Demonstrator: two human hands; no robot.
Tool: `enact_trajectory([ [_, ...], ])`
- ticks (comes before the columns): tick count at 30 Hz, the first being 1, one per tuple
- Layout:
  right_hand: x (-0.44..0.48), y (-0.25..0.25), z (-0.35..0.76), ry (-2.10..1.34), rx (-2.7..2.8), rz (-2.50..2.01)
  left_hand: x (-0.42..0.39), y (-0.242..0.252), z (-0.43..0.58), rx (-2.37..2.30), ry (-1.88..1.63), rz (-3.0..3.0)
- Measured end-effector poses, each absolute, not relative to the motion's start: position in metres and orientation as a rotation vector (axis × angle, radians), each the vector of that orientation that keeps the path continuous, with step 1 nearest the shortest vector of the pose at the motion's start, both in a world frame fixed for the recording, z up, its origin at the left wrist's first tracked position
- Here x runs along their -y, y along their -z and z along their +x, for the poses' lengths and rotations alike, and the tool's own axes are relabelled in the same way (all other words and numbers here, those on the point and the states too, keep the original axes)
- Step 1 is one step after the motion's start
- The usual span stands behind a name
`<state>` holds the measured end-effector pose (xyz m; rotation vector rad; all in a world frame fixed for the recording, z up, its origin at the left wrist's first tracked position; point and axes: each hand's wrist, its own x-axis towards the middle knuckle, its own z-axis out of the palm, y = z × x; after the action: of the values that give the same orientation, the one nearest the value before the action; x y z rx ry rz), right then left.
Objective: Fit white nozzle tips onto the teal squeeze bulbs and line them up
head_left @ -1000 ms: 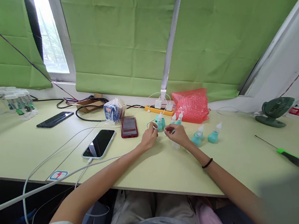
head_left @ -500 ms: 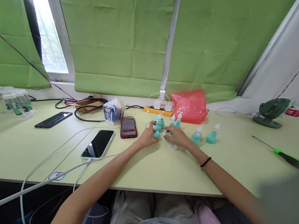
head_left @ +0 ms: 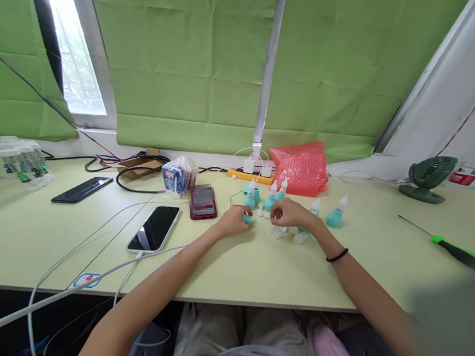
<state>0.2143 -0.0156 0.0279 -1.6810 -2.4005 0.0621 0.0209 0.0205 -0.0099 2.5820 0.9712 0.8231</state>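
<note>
My left hand (head_left: 234, 220) is closed round a small teal rubber bulb (head_left: 247, 218), part of which shows past the fingertips. To its right, my right hand (head_left: 290, 213) hovers low over the table with its fingers curled together; whatever they may hold is hidden. Beneath and beside it lie several small clear-white nozzle tips (head_left: 301, 238). Behind the hands stand several teal nasal aspirators (head_left: 270, 200) with clear pointed tips. Another aspirator (head_left: 335, 217) stands to the right of my right wrist, and one more is partly covered by that wrist.
A red phone (head_left: 202, 202) and a white-edged phone (head_left: 154, 230) lie left of my hands, with white cables nearby. Pink bubble wrap (head_left: 301, 169) and an orange power strip (head_left: 249, 176) are behind. A screwdriver (head_left: 449, 247) and a green fan (head_left: 430, 178) are on the right.
My right hand has shifted slightly right and away from my left hand, uncovering an aspirator and some clear tips. My left hand still holds the teal bulb, slightly lower and farther left.
</note>
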Motion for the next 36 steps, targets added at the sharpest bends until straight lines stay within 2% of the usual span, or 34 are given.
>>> enact_trajectory([
  [10, 0.018, -0.020, 0.206, -0.271, 2.429, -1.602, -0.019, 0.006, 0.021, -0.878, -0.804, 2.492],
  [17, 0.014, -0.023, 0.197, -0.879, 1.732, -1.259, -0.026, 0.006, 0.022, -0.859, -0.927, 2.203],
  [21, 0.011, -0.022, 0.193, -1.072, 1.506, -1.160, -0.031, 0.010, 0.024, -0.810, -1.032, 2.053],
  [28, 0.008, -0.011, 0.184, -1.020, 1.468, -1.174, -0.021, 0.001, 0.025, -0.705, -0.922, 1.631],
  [32, 0.010, -0.005, 0.177, -0.904, 1.440, -1.128, -0.018, -0.002, 0.021, -0.637, -0.895, 1.556],
  [36, 0.014, -0.006, 0.174, -0.947, 1.452, -1.086, -0.020, 0.000, 0.019, -0.615, -0.887, 1.523],
])
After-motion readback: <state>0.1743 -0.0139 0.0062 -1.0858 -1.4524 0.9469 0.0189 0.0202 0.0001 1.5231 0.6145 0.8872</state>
